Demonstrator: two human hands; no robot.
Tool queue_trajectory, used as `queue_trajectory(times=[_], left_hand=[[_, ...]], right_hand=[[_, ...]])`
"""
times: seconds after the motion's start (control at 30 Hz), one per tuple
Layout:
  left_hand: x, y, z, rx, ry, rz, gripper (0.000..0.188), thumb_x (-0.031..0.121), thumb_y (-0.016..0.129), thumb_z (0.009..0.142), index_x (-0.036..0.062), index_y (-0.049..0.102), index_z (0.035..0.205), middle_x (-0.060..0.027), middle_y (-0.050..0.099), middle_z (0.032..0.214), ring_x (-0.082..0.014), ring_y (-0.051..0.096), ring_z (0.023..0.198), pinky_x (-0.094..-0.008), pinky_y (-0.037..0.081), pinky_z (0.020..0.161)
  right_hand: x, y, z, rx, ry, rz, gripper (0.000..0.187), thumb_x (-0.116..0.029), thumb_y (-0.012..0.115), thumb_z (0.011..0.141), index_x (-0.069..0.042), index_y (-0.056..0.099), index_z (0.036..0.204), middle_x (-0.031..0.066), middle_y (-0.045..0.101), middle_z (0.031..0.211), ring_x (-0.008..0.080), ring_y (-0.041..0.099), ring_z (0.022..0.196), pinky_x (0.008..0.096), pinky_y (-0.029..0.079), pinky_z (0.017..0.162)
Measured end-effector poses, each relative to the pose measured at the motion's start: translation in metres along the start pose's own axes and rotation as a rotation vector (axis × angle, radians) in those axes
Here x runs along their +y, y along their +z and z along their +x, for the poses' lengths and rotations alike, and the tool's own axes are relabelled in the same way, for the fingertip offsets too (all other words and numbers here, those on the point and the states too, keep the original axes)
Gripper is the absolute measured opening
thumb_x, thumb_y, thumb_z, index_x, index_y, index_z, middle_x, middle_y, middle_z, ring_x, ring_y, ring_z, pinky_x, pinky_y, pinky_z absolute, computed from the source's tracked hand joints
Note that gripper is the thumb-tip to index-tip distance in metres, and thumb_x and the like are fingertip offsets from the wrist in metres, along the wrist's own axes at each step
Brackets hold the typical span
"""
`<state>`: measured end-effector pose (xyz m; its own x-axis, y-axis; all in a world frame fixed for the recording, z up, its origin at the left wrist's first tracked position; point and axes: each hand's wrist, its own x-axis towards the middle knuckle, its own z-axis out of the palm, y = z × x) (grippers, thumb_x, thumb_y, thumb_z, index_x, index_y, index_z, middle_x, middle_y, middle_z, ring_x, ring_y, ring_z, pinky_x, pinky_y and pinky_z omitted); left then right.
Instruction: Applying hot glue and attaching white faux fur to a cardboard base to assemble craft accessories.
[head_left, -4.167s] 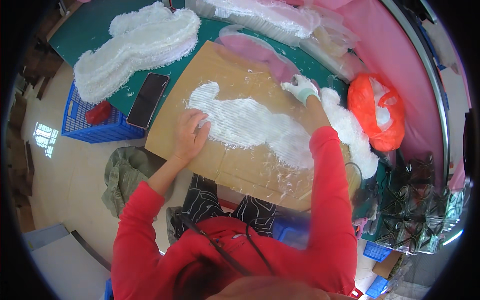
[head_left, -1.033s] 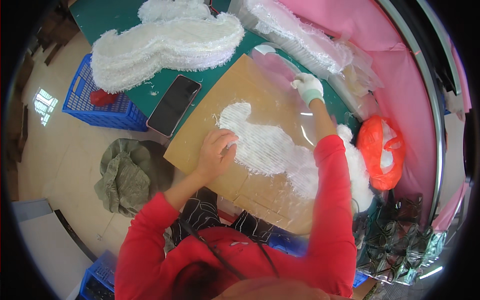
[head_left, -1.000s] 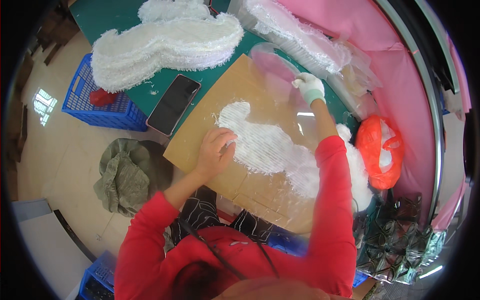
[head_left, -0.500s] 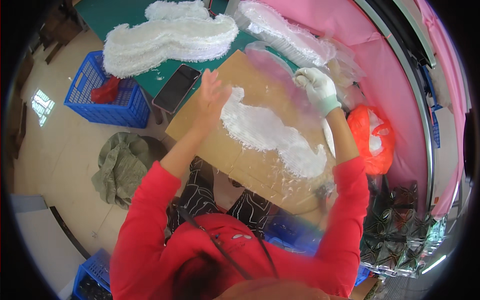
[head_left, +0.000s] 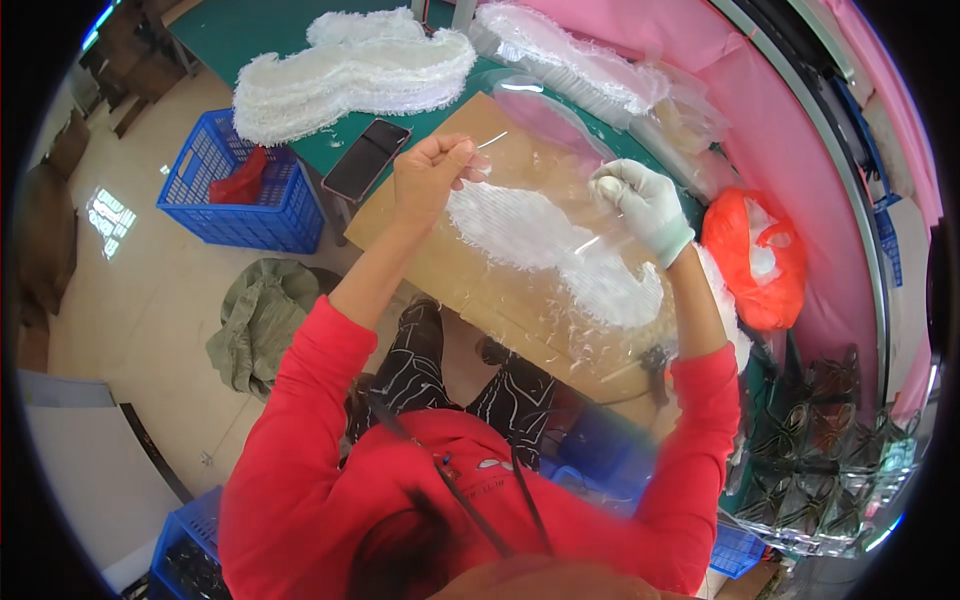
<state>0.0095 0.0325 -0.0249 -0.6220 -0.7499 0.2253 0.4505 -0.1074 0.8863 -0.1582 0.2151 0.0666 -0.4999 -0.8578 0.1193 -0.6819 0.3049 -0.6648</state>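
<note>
A clear plastic bag (head_left: 560, 250) is lifted off a brown cardboard sheet (head_left: 440, 270), with a white frilly lace piece (head_left: 540, 240) inside or behind it. My left hand (head_left: 428, 175), bare, pinches the bag's left edge with closed fingers. My right hand (head_left: 640, 205), in a white glove, grips the bag's right side at about the same height. Both arms wear red sleeves.
A black phone (head_left: 365, 158) lies on the green table (head_left: 250, 30) left of the cardboard. A stack of white lace pieces (head_left: 350, 70) sits behind it, bagged ones (head_left: 580, 60) further right. A blue crate (head_left: 240, 190), an orange bag (head_left: 755, 260) and a green cloth (head_left: 255, 320) surround me.
Both hands left the lace lying flat on the cardboard and rose, now holding the clear bag up by its two sides.
</note>
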Motion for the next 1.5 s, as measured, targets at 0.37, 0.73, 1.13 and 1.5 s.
queue_trajectory(times=[0.37, 0.73, 1.13, 1.5], left_hand=[[0.017, 0.010, 0.007, -0.068, 0.059, -0.213, 0.015, 0.016, 0.058, 0.085, 0.0051, 0.055, 0.095, -0.0065, 0.062, 0.077, -0.0109, 0.058, 0.061, -0.0206, 0.045, 0.056], [0.039, -0.015, 0.021, -0.020, 0.132, -0.447, 0.015, 0.012, 0.059, 0.084, 0.0052, 0.054, 0.097, -0.0088, 0.062, 0.082, -0.0123, 0.059, 0.064, -0.0207, 0.049, 0.057], [0.026, -0.025, 0.010, 0.057, 0.147, -0.365, 0.014, 0.014, 0.060, 0.084, 0.0062, 0.055, 0.095, -0.0056, 0.061, 0.080, -0.0113, 0.059, 0.063, -0.0197, 0.047, 0.054], [-0.007, -0.016, 0.011, 0.117, 0.057, -0.447, 0.011, 0.015, 0.058, 0.085, 0.0077, 0.053, 0.092, -0.0074, 0.062, 0.081, -0.0132, 0.060, 0.065, -0.0217, 0.048, 0.055]], right_hand=[[-0.026, -0.025, -0.025, -0.097, -0.136, 0.154, 0.036, -0.021, 0.066, 0.078, 0.003, 0.056, 0.103, 0.0026, 0.061, 0.087, 0.0101, 0.056, 0.076, 0.0233, 0.046, 0.068], [0.016, -0.049, -0.068, -0.406, 0.087, 0.149, 0.038, -0.019, 0.070, 0.072, 0.007, 0.058, 0.098, 0.0091, 0.063, 0.081, 0.0130, 0.058, 0.073, 0.0260, 0.047, 0.068], [0.064, -0.037, -0.141, -0.285, 0.287, 0.436, 0.045, -0.017, 0.073, 0.069, 0.006, 0.056, 0.104, 0.0107, 0.062, 0.091, 0.0179, 0.060, 0.082, 0.0294, 0.048, 0.076], [0.115, 0.005, -0.155, 0.152, 0.221, 1.161, 0.054, -0.016, 0.066, 0.075, 0.006, 0.042, 0.119, 0.0198, 0.057, 0.103, 0.0294, 0.059, 0.093, 0.0387, 0.048, 0.080]])
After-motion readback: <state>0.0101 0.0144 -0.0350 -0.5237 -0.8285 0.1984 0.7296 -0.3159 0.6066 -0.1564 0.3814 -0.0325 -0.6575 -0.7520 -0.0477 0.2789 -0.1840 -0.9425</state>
